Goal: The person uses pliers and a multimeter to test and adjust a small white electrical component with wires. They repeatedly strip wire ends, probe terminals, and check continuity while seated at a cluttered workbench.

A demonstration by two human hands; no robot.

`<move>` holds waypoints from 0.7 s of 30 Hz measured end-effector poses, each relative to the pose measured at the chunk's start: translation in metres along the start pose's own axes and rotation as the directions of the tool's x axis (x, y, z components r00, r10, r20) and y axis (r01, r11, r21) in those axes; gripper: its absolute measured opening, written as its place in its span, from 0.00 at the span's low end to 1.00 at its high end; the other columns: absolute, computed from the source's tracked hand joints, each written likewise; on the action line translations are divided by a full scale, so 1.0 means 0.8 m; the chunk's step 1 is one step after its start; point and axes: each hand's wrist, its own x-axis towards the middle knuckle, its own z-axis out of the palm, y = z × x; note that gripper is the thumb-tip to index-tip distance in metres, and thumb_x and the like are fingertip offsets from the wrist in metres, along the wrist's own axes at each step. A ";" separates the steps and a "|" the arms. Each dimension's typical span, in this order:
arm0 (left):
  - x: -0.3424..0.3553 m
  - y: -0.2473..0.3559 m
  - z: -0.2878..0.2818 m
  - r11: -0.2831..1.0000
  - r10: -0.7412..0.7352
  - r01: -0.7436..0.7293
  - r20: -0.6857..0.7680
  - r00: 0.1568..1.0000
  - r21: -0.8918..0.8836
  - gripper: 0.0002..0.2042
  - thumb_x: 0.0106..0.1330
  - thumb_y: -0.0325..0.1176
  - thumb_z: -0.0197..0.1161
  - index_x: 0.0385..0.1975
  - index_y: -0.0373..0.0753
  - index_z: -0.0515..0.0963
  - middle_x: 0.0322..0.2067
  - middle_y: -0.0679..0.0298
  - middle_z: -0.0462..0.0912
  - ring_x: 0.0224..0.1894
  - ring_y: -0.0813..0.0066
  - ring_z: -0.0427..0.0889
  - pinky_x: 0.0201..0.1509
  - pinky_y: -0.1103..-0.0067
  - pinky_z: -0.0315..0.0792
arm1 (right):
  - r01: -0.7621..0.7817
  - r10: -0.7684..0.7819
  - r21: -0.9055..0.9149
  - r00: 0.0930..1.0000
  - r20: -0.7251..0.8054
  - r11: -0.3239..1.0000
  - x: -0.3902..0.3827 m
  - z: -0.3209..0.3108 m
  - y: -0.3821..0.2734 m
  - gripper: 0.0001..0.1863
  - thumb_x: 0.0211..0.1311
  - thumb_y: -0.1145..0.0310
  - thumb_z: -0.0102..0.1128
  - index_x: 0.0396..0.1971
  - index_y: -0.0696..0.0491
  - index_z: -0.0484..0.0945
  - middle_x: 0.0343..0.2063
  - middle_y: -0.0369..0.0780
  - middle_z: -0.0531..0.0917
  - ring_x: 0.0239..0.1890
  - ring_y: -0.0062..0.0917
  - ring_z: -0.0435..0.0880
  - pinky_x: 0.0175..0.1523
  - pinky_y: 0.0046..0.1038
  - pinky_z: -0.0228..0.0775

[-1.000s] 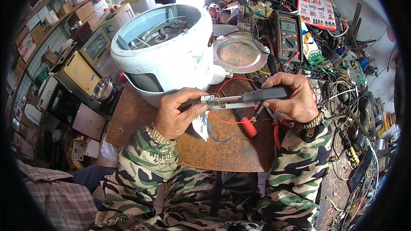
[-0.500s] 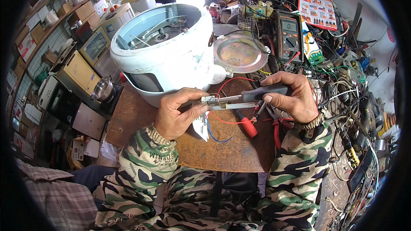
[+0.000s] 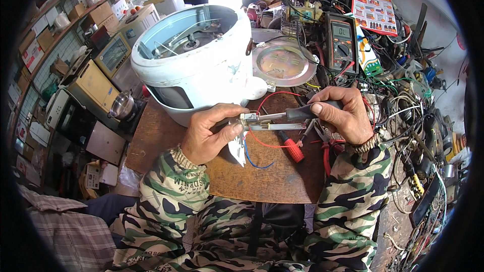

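Note:
My left hand [image 3: 202,137] pinches a small metal part [image 3: 249,118] between thumb and fingertips; what exactly it is cannot be made out. A narrow metal strip [image 3: 277,126] extends from it to the right. In my right hand [image 3: 349,117] is a screwdriver [image 3: 301,113] with a dark grey handle, its shaft pointing left and its tip at the metal part. A red wire [image 3: 269,145] loops around there, and a blue wire [image 3: 253,162] hangs below. A white piece [image 3: 237,152] shows under my left fingers. The tip's exact seat is hidden.
A white, open-topped round appliance [image 3: 227,78] stands at the table's far left, with a round metal plate [image 3: 283,64] behind on the right. Red-handled pliers [image 3: 326,155] and a red-handled tool [image 3: 293,151] lie near my right hand. A multimeter [image 3: 343,46] and tangled wires [image 3: 403,108] crowd the right.
My right thumb and fingers have shifted on the screwdriver handle, the thumb now higher. The left hand and the metal part have barely moved.

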 end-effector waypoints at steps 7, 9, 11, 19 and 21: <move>-0.002 0.004 0.000 0.997 -0.069 0.069 -0.009 0.998 -0.016 0.16 0.72 0.30 0.65 0.54 0.28 0.80 0.46 0.57 0.87 0.48 0.76 0.84 0.54 0.77 0.77 | 0.101 -0.102 -0.020 0.995 -0.013 0.995 0.003 0.003 0.002 0.14 0.64 0.63 0.73 0.34 0.60 0.87 0.22 0.32 0.83 0.25 0.12 0.76 0.29 0.19 0.66; -0.001 0.003 0.003 0.998 -0.056 0.056 -0.022 0.998 -0.027 0.15 0.72 0.30 0.65 0.53 0.28 0.81 0.44 0.58 0.87 0.46 0.76 0.84 0.52 0.77 0.77 | 0.085 -0.085 0.031 0.996 -0.001 0.996 0.003 0.001 0.004 0.13 0.65 0.63 0.72 0.33 0.60 0.87 0.21 0.32 0.82 0.22 0.10 0.74 0.26 0.18 0.63; 0.001 0.001 0.006 0.999 -0.018 0.017 -0.043 0.999 -0.035 0.14 0.71 0.30 0.65 0.52 0.29 0.81 0.41 0.59 0.87 0.44 0.76 0.84 0.49 0.77 0.78 | 0.048 -0.043 0.134 0.998 -0.041 0.990 0.002 -0.007 0.009 0.12 0.65 0.64 0.71 0.31 0.59 0.86 0.19 0.31 0.81 0.19 0.10 0.73 0.23 0.18 0.60; 0.004 0.005 0.008 0.998 -0.063 0.063 -0.055 0.996 -0.005 0.14 0.72 0.30 0.65 0.52 0.28 0.81 0.45 0.58 0.87 0.47 0.76 0.84 0.53 0.77 0.77 | -0.047 -0.008 -0.125 0.914 -0.406 0.991 0.026 -0.013 0.045 0.16 0.66 0.63 0.69 0.34 0.63 0.87 0.19 0.35 0.83 0.16 0.16 0.77 0.22 0.22 0.67; 0.004 0.006 0.009 0.998 -0.065 0.065 -0.054 0.996 -0.004 0.14 0.72 0.30 0.66 0.52 0.28 0.81 0.44 0.58 0.87 0.47 0.76 0.84 0.53 0.77 0.77 | 0.004 -0.149 -0.331 0.898 -0.414 0.944 0.031 -0.010 0.060 0.15 0.64 0.64 0.70 0.34 0.64 0.87 0.21 0.39 0.85 0.21 0.19 0.82 0.28 0.26 0.74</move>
